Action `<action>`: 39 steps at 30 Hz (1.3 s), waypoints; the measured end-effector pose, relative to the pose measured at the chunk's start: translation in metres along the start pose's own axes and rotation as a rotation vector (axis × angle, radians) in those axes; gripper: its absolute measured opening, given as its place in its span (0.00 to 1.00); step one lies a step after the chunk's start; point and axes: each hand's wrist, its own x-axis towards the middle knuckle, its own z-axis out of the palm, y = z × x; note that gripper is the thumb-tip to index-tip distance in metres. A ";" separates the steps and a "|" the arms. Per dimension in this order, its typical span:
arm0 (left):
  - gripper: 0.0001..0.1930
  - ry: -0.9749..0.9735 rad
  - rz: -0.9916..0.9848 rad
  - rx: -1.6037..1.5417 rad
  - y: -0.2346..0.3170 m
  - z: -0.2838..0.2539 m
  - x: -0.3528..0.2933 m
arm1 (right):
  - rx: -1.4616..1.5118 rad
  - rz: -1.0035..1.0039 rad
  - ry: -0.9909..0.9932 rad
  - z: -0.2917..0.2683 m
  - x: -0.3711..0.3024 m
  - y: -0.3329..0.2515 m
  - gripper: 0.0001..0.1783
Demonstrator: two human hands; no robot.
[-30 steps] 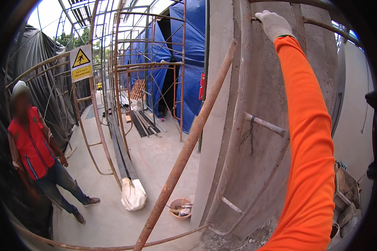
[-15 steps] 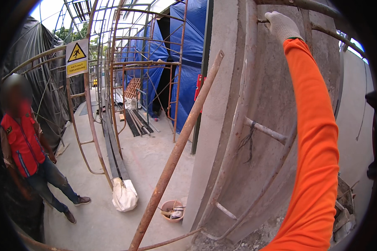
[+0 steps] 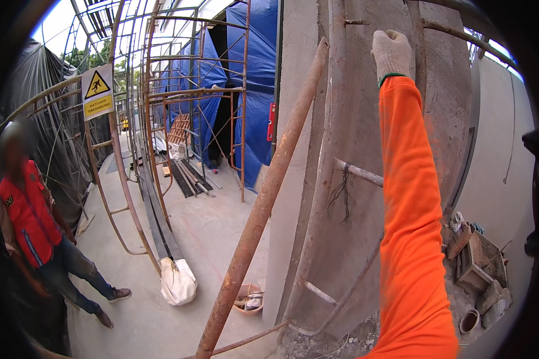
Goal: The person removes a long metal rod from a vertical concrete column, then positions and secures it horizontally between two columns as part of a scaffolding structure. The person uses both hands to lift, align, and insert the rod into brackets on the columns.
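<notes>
My right hand [image 3: 393, 55], in a pale knitted glove with a green cuff, is raised in front of the grey wall [image 3: 365, 96]. Its fingers are curled in, and whatever they may hold is hidden. Just left of it a short metal pin [image 3: 357, 22] sticks out from the upright of a pale scaffold frame [image 3: 330, 131]; a gap separates hand and pin. A rusty steel tube [image 3: 263, 197] slants across the view, its flattened, holed tip close to that upright. My left hand is out of sight.
At left stands a person in a red vest [image 3: 33, 206], near rusty scaffold frames [image 3: 115, 161] with a yellow warning sign [image 3: 97, 91]. A white sack [image 3: 177, 281] and a bucket [image 3: 248, 299] sit on the floor. Wooden debris [image 3: 476, 257] lies at lower right.
My right hand has come off the pin and turned, now slightly right of it. The view has swung right, bringing more debris into sight. The tube's tip is nearer the upright.
</notes>
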 end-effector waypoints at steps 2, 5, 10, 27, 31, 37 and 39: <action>0.22 0.059 0.062 -0.097 0.005 -0.004 0.001 | 0.669 0.404 -0.166 -0.017 -0.077 -0.022 0.39; 0.21 -0.118 0.040 0.083 0.015 -0.013 0.008 | 0.846 0.511 -0.366 -0.038 -0.182 -0.054 0.43; 0.21 -0.160 0.126 -0.040 0.044 -0.016 0.016 | 1.311 0.612 -0.562 -0.063 -0.197 -0.078 0.31; 0.20 -0.025 0.126 -0.326 0.113 0.001 0.010 | 1.151 0.690 -0.523 -0.056 -0.142 -0.073 0.22; 0.19 -0.095 0.090 -0.357 0.124 -0.009 0.006 | 1.130 0.696 -0.520 -0.051 -0.144 -0.070 0.22; 0.19 -0.100 0.099 -0.359 0.127 -0.012 0.000 | 1.112 0.721 -0.553 -0.045 -0.142 -0.067 0.22; 0.19 -0.112 0.091 -0.370 0.125 -0.009 0.002 | 1.135 0.701 -0.538 -0.042 -0.142 -0.066 0.22</action>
